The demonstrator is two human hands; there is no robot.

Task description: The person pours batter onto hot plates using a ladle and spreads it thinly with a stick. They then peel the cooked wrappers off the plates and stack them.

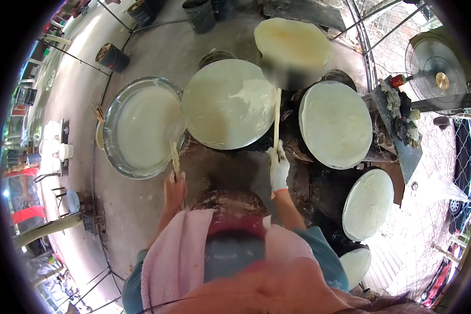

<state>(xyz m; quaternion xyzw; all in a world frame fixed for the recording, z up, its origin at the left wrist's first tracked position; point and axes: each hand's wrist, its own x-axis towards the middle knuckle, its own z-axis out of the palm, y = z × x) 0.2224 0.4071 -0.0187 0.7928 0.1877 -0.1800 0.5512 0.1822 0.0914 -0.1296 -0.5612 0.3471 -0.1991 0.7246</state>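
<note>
My bare left hand (174,187) grips the handle of a batter-coated stick (176,159), its upper end at the near right rim of a wide metal basin (115,159). Pale liquid batter (145,125) fills much of that basin. On my right hand (278,169) is a white glove; it holds a long pale stick (277,117) reaching along the right edge of the middle round griddle (216,114). A thin pale layer covers this griddle, with a whiter uneven patch (255,94) at its right. Beyond it is a yellowish flat sheet (292,41); blur hides what supports it.
Several more coated round griddles, including one to the right (336,125) and one nearer me (368,205), curve along my right side. A standing fan (435,74) is at far right, past a board holding rags (396,102). Dark buckets (112,58) stand on the floor.
</note>
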